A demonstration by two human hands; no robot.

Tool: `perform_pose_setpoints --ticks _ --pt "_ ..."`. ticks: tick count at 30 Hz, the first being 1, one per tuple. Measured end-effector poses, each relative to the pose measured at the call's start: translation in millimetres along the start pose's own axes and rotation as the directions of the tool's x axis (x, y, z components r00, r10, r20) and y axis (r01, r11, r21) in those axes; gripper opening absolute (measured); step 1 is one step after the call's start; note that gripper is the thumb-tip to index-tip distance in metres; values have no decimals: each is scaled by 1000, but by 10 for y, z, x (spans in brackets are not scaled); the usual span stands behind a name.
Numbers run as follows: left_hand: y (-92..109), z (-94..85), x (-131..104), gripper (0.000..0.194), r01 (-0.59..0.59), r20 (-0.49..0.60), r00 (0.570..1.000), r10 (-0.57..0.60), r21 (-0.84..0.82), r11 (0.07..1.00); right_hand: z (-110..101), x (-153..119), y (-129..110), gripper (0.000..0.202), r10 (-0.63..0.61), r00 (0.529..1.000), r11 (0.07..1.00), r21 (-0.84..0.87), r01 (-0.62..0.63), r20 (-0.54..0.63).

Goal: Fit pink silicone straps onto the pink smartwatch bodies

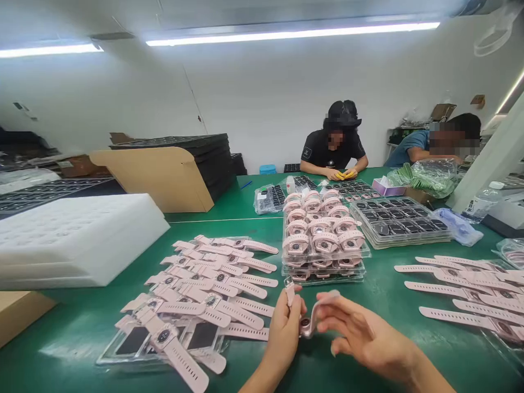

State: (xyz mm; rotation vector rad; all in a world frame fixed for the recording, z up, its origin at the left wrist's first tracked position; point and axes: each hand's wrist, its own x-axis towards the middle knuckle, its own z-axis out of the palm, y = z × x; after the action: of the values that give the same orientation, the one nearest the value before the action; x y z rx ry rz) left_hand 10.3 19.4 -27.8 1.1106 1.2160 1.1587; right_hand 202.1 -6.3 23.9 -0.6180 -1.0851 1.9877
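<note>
A smartwatch with a pink strap is in my left hand, whose fingers are closed round it near the table's front. One half of its strap curves up towards my right hand. The fingers of that hand are stretched out against this strap, with the thumb apart from them. To the left, many pink-strapped smartwatches lie overlapping on clear plastic trays. Just beyond my hands, a stack of clear trays carries rows of watches with their straps curled over.
White foam blocks, a cardboard piece and black trays stand left. More pink watches lie right. Behind are trays of dark watch faces and a bottle. Two people sit across the green table.
</note>
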Motion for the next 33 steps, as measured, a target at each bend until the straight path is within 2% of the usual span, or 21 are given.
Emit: perform_pose_setpoints --ticks 1,2,4,6,8,10,12,13,15,16,18,21,23,25,28,30,31,33 --pt "-7 11 -36 48 11 29 999 -12 19 1000 -2 17 36 78 -34 999 998 -45 33 -25" --pt "-9 22 -73 46 9 54 998 -11 52 999 -1 42 87 66 -68 994 988 -141 56 -84" --pt "-1 40 -142 42 -35 86 996 22 157 987 0 101 201 41 -168 949 915 -400 50 -266" --pt "23 48 -189 40 -78 107 993 53 248 965 -12 156 296 47 -295 873 799 -601 4 -387" --pt "44 49 -211 42 -88 100 993 61 292 952 -30 193 347 53 -331 845 732 -680 -51 -420" --pt "47 49 -215 45 -59 77 996 38 289 955 -37 211 365 44 -273 862 697 -705 -128 -427" --pt "29 52 -213 49 -32 77 997 15 235 971 -20 217 370 19 -225 887 646 -743 -173 -403" --pt "17 57 -211 50 -21 86 996 5 186 982 -3 219 372 24 -217 905 615 -771 -164 -366" --pt "-2 70 -205 54 -8 125 992 -2 76 997 37 223 379 55 -196 946 568 -816 -105 -258" --pt "-6 77 -198 55 4 142 990 -7 24 1000 55 225 382 58 -171 963 562 -823 -79 -209" --pt "4 86 -172 56 35 144 989 -26 -65 997 73 230 386 44 -118 979 544 -836 -74 -164" --pt "49 69 -102 55 65 83 995 -55 -134 989 48 228 387 14 -105 970 451 -880 -150 -219" --pt "81 41 -54 56 53 50 998 -46 -167 985 10 218 392 9 -107 960 392 -899 -198 -258" --pt "103 16 -28 55 38 42 999 -30 -203 978 -20 206 392 15 -102 957 388 -897 -213 -271" --pt "113 7 -46 46 9 34 999 -3 -179 984 -14 187 360 36 -179 929 458 -863 -213 -324" --pt "111 20 -91 31 -43 70 996 46 -41 998 24 176 311 37 -278 893 504 -845 -178 -354" --pt "110 29 -119 23 -92 113 990 85 59 994 46 172 285 31 -307 883 519 -840 -156 -354" --pt "104 44 -177 13 -223 230 959 165 258 940 83 168 240 18 -314 892 535 -836 -118 -327"
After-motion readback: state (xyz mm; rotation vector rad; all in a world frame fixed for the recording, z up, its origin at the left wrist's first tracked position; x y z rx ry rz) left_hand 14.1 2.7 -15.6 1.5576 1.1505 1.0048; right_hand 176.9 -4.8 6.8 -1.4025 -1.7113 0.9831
